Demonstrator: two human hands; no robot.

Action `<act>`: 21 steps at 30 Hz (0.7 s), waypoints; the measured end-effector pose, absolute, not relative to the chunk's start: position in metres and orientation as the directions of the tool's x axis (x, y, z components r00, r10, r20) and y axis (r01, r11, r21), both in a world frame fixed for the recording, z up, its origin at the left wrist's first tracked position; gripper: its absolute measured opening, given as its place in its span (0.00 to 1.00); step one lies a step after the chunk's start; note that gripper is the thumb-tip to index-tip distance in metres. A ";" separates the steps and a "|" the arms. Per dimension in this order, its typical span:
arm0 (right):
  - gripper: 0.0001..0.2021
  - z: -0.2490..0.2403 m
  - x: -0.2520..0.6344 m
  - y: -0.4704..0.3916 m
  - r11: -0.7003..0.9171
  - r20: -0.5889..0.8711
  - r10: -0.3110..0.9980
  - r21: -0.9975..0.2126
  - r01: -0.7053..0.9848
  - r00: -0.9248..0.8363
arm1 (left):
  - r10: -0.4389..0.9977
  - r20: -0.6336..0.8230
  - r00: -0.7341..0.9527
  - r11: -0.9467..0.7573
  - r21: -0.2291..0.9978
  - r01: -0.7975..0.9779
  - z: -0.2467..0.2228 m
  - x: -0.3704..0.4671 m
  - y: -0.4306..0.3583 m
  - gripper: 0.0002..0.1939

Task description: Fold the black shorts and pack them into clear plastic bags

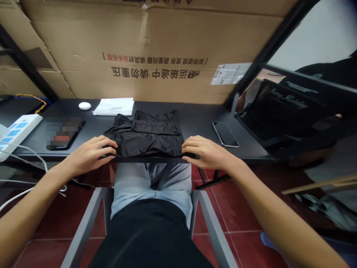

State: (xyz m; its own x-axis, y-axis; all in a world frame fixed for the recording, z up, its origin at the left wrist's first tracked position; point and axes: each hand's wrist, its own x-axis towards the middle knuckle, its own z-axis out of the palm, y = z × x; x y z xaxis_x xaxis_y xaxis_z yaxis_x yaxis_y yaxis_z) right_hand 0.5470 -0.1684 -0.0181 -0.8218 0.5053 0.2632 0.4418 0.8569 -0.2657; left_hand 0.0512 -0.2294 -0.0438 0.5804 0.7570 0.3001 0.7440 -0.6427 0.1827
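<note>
A folded black garment (156, 143) lies on the dark desk (199, 121), close to its front edge. Its fabric looks thin and slightly shiny, with a folded band across the upper part; what kind of garment it is I cannot make out. At its near left corner, my left hand (99, 152), with a ring on one finger, pinches the cloth between thumb and fingers. My right hand (205, 152) grips the near right corner the same way, with dark fabric between thumb and fingertips. Both hands are at the desk's front edge.
Behind the desk stands a large cardboard sheet (167, 44). White papers (114, 107), a white rounded case (84, 106) and a phone (67, 134) lie left; another phone (225, 134) lies right. A power strip (21, 130) with white cables occupies the far left.
</note>
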 end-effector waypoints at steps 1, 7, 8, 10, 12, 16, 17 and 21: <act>0.12 -0.018 0.547 -0.169 0.851 0.270 0.514 -0.284 0.443 -0.814 | 0.759 0.304 0.576 -0.644 0.214 0.735 -0.042 0.050 -0.228 0.11; 0.12 -0.010 0.549 -0.164 0.751 0.334 0.637 -0.472 0.462 -0.695 | 0.811 0.311 0.496 -0.584 0.386 0.714 -0.013 0.045 -0.216 0.13; 0.12 -0.008 0.549 -0.156 0.724 0.348 0.674 -0.488 0.488 -0.652 | 0.841 0.312 0.442 -0.538 0.386 0.750 -0.005 0.045 -0.209 0.15; 0.13 -0.004 0.549 -0.133 0.665 0.387 0.744 -0.508 0.548 -0.544 | 0.891 0.333 0.309 -0.421 0.349 0.837 0.012 0.047 -0.188 0.18; 0.14 -0.002 0.545 -0.103 0.611 0.421 0.791 -0.530 0.588 -0.443 | 0.906 0.364 0.216 -0.329 0.285 0.900 0.027 0.053 -0.158 0.19; 0.13 -0.006 0.530 -0.057 0.569 0.482 0.806 -0.474 0.672 -0.343 | 0.902 0.354 0.248 -0.315 0.142 0.938 0.034 0.069 -0.103 0.21; 0.13 -0.008 0.526 -0.054 0.585 0.504 0.787 -0.424 0.691 -0.357 | 0.906 0.338 0.255 -0.311 0.121 0.943 0.031 0.071 -0.096 0.22; 0.14 -0.022 0.513 -0.070 0.708 0.498 0.681 -0.259 0.656 -0.538 | 0.951 0.286 0.113 -0.179 0.213 0.961 0.009 0.060 -0.099 0.27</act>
